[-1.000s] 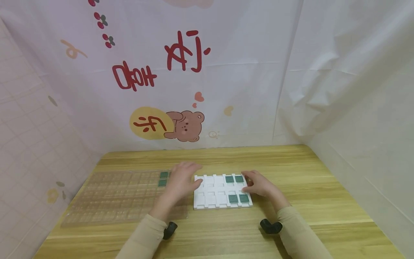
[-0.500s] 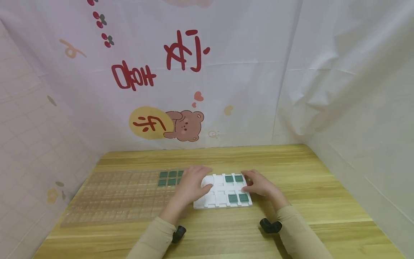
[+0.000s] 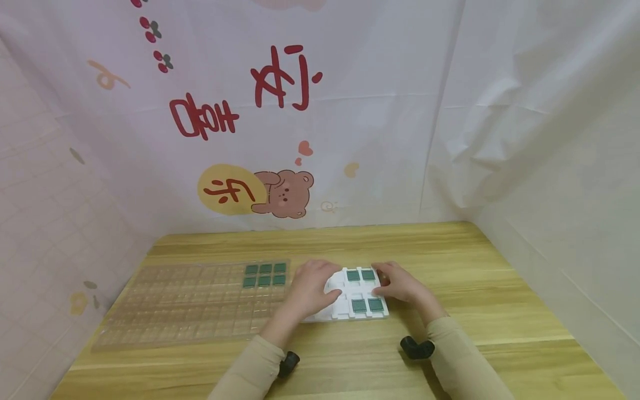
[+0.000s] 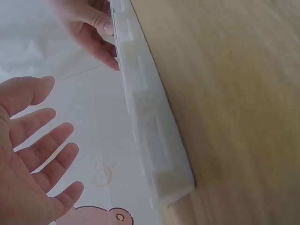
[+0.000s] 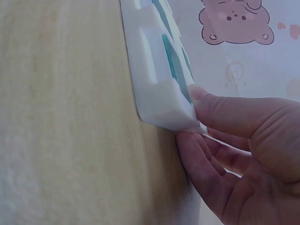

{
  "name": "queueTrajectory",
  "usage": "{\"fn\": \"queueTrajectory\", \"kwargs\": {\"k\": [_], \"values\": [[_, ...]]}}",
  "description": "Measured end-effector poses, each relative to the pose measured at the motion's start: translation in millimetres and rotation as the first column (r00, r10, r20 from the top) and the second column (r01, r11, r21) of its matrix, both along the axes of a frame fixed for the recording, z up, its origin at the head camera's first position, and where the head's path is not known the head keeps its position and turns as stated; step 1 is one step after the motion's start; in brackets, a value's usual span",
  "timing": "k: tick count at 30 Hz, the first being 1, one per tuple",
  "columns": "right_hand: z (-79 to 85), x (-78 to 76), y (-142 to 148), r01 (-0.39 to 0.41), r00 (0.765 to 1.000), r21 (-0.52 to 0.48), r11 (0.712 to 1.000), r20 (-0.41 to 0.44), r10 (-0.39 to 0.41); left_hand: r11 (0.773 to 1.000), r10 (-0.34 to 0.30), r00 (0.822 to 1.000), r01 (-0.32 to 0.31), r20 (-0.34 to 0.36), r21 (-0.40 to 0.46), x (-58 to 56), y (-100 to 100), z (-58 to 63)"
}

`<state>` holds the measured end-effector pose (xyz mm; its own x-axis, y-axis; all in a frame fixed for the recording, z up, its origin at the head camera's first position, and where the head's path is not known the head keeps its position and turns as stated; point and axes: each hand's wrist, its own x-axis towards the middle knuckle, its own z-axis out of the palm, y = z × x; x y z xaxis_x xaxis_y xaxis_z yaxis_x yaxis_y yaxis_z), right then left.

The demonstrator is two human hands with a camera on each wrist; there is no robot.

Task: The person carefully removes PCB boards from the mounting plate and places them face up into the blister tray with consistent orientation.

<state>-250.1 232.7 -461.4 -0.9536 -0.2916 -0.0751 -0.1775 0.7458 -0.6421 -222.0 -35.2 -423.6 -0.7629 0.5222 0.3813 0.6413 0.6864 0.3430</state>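
A white tray (image 3: 343, 306) with square pockets lies on the table, and several green circuit-board squares (image 3: 359, 305) sit in its right-hand pockets. My right hand (image 3: 400, 284) holds the tray's right end, thumb on the top edge and fingers against the end wall, as the right wrist view shows. Above the tray's left part hovers my left hand (image 3: 312, 289), hiding some of its pockets. In the left wrist view that hand's fingers (image 4: 49, 140) are loosely spread, apart from the tray, with nothing between them.
A clear compartment tray (image 3: 170, 303) lies at the left of the wooden table (image 3: 345, 361). Several green squares (image 3: 265, 269) fill pockets at its far right corner. A printed white sheet (image 3: 380, 128) hangs behind the table.
My left hand has moved right, from beside the clear tray to over the white tray, uncovering green squares in the clear tray. My right hand stays at the white tray's end.
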Motion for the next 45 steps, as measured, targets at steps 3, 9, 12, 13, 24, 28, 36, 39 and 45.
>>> {"fn": "queueTrajectory", "kwargs": {"k": [3,9,12,13,24,28,36,39,45], "values": [[-0.2,-0.3,-0.6,0.014,1.0,-0.004,1.0,0.01,-0.014,1.0,-0.013,1.0,0.013,0.014,-0.003,0.0,3.8,-0.6],[0.0,-0.7,-0.8,0.015,1.0,-0.023,1.0,0.012,-0.015,0.999,-0.013,1.0,0.014,0.017,-0.034,-1.1,12.7,-3.2],[-0.4,-1.5,0.0,0.01,1.0,-0.022,1.0,0.006,-0.01,0.999,0.008,0.999,-0.006,0.04,-0.036,-1.8,18.0,-3.2],[-0.6,-1.7,0.3,0.01,1.0,-0.02,1.0,0.005,-0.01,0.999,0.014,0.999,-0.012,0.048,-0.033,-2.1,19.9,-3.1],[-2.9,-3.9,2.1,-0.003,1.0,-0.01,1.0,-0.007,0.002,0.998,0.054,0.995,-0.05,0.088,-0.049,-12.5,38.0,-8.0],[-3.7,-4.2,2.5,-0.003,1.0,-0.011,1.0,-0.01,0.003,0.995,0.084,0.99,-0.076,0.114,-0.071,-17.1,43.0,-8.3],[-2.2,-2.9,1.7,0.0,1.0,-0.02,1.0,-0.004,0.0,0.986,0.137,0.983,-0.123,0.123,-0.116,-28.0,51.1,-9.2],[-2.3,-2.7,1.2,-0.01,1.0,-0.018,1.0,-0.012,0.009,0.985,0.144,0.981,-0.129,0.134,-0.115,-31.5,53.3,-10.1],[-1.6,-2.8,2.0,-0.019,1.0,-0.019,1.0,-0.015,0.018,0.983,0.155,0.975,-0.137,0.16,-0.12,-36.5,57.9,-10.6]]}}
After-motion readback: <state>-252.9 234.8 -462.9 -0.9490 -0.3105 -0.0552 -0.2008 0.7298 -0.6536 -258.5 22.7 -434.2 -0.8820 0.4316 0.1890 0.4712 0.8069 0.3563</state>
